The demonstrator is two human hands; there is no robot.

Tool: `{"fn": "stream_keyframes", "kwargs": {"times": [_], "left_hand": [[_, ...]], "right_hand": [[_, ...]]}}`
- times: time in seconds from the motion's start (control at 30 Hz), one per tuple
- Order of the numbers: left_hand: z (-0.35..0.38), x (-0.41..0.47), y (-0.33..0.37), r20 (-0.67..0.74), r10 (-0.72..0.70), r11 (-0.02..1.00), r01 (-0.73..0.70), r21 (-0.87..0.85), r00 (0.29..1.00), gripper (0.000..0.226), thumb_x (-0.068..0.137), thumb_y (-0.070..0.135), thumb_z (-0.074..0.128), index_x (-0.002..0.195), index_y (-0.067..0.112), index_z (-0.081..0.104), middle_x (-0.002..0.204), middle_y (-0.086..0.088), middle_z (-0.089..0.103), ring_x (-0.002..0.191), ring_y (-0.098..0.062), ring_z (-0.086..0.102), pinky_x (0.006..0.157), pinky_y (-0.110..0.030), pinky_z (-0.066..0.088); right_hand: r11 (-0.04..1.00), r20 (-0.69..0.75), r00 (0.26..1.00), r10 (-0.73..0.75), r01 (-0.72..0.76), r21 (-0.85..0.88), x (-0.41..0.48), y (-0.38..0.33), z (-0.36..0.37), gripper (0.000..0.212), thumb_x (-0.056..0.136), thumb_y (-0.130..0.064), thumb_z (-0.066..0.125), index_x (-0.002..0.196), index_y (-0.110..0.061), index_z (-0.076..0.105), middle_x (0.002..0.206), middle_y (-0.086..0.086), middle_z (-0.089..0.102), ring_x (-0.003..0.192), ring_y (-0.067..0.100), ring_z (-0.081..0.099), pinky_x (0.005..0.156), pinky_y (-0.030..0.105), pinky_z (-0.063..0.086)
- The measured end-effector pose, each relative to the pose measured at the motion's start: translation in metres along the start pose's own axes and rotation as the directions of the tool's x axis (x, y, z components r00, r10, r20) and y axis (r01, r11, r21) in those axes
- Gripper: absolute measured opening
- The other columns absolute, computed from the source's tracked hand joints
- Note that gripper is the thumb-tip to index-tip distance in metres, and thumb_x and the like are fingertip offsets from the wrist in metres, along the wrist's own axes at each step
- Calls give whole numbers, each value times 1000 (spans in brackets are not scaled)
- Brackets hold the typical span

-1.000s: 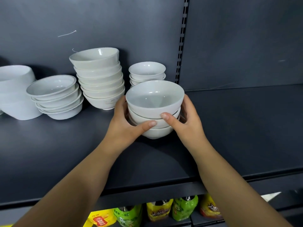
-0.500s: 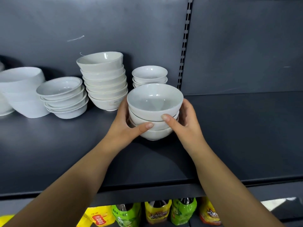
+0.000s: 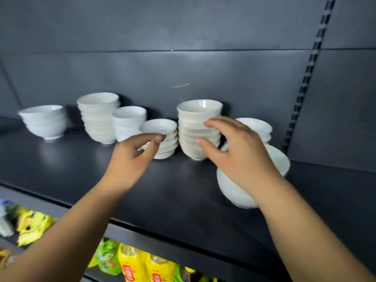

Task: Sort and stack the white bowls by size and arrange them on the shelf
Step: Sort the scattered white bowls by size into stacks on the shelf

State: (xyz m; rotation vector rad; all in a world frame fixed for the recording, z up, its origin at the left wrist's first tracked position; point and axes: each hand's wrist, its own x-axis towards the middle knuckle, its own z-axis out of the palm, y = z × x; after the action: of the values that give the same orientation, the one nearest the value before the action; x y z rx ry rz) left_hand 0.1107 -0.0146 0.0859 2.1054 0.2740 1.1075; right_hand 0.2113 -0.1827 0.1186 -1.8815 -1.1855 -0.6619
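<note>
1. Left hand [image 3: 130, 159]: grip open, fingers curled loosely. Thumb & forefinger sit at the rim of the shallow bowl stack [image 3: 160, 139]; can't tell if they touch it. Nothing held.
2. Right hand [image 3: 240, 151]: grip open, fingers spread, empty. It hovers in front of the tall bowl stack [image 3: 198, 127], fingertips overlapping its right side; contact unclear due to blur.
3. Under the right wrist: front bowl stack [image 3: 234, 192], larger white bowls, standing on the shelf [image 3: 183, 190] nearest its front edge, toward the right.
4. Behind the right hand, near the shelf's back edge: small bowl stack [image 3: 258, 127], mostly hidden.
5. Shallow stack & tall stack stand just beside each other, mid-shelf, toward the back.
6. Left of them, along the back: medium bowl stack [image 3: 128, 123], just beside a taller stack [image 3: 97, 117].
7. Further left, apart from the rest: wide bowl stack [image 3: 44, 121], blurred.
8. Shelf is dark grey w/ a dark back panel [image 3: 183, 68] & a slotted upright [image 3: 305, 78] at right.
9. Below the shelf's front edge: yellow & green packets [image 3: 134, 261], blurred.
</note>
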Motion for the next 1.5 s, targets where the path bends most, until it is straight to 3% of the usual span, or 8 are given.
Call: {"fn": "stream_keyframes", "kwargs": {"times": [0.13,0.3,0.43,0.5,0.67,0.93,1.2,1.5], "left_hand": [[-72,-19,-18,-23,104,954,-93,284,994,37,80,45,49,89,19,73,90,22,61,89,22,51,79,4,34],[-183,-57,-56,-107,-2,875,53,481,994,52,77,50,44,83,9,75,87,10,64,87,0,56,73,3,34],[-277,-89,-91,-149,-151,822,208,530,977,14,86,25,65,74,29,70,78,12,65,74,9,57,64,0,35],[-315,-101,-110,-149,-192,775,243,584,970,25,87,19,62,74,41,63,79,18,62,66,20,54,61,0,36],[-400,-128,-164,-250,-327,684,411,603,911,12,86,20,62,87,15,74,86,-3,70,74,-20,63,63,-25,40],[-490,-142,-222,-326,-357,585,482,653,875,12,85,14,64,88,11,75,94,-5,73,79,-22,63,68,-24,37],[-533,-107,-310,-329,-376,577,497,648,866,14,87,19,62,93,15,74,94,5,69,78,-13,58,63,-5,37],[-568,-5,-413,-246,-331,657,410,633,911,33,83,35,58,94,9,74,93,2,68,81,-9,55,71,-14,42]], "right_hand": [[995,197,976,-91,80,63,9,-43,54,29,85,-31,63,103,-8,67,109,5,68,105,23,57,86,26,37],[980,351,921,-169,118,163,13,-101,134,28,90,-35,53,98,-13,67,102,-3,67,100,16,56,83,28,41],[972,430,879,-207,133,196,15,-160,205,29,91,-36,52,104,-15,67,109,-6,65,104,15,56,86,25,40],[967,447,866,-224,139,214,18,-189,239,28,91,-34,53,106,-15,67,111,-4,65,104,16,56,84,25,39],[959,502,822,-269,184,214,27,-255,317,28,90,-37,53,106,-18,66,112,-2,65,106,19,56,85,29,44],[948,678,664,-315,247,199,65,-313,413,29,91,-37,49,107,-16,63,112,2,62,103,23,55,87,37,46],[960,677,685,-269,129,250,124,-341,534,34,89,-34,57,117,-16,61,120,2,62,110,20,55,91,29,42],[953,585,798,-145,-47,300,217,-358,681,31,87,-29,60,112,-10,62,118,5,62,107,23,56,89,31,44]]}}
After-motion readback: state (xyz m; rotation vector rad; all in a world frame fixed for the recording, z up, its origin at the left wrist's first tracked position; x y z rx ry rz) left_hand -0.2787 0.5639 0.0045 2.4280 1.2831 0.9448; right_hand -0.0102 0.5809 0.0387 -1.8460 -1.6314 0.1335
